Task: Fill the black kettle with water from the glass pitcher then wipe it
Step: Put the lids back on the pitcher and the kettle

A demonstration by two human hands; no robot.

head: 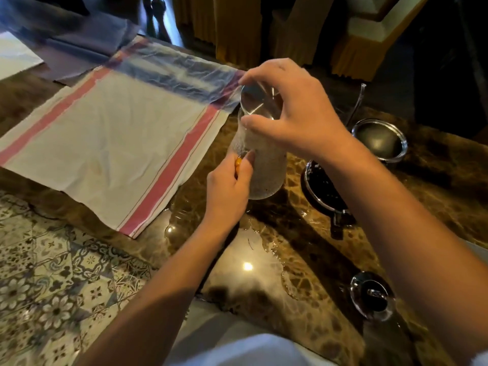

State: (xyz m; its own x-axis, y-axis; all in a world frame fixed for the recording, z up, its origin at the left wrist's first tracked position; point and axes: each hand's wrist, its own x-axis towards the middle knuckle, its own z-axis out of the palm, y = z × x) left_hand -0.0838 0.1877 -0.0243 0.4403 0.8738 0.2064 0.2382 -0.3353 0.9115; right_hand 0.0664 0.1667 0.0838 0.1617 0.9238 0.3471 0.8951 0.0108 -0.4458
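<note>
The glass pitcher (266,170) stands upright on the brown marble counter (298,273), its wall beaded with droplets. My right hand (295,112) reaches over it from above, fingertips and thumb pinching the round metal lid (254,101) at its mouth. My left hand (227,191) grips the pitcher's handle low on its left side, where a bit of yellow shows between the fingers. The black kettle (319,186), chrome-rimmed and open at the top, sits just right of the pitcher, largely hidden by my right forearm. A white cloth with red stripes (111,143) lies flat to the left.
A round chrome-rimmed dish (380,140) stands at the back right. A small black lid with a chrome rim (371,295) lies near the front right. Grey fabric (74,48) is heaped at the far left. Patterned floor tiles (52,286) show below the counter's left edge.
</note>
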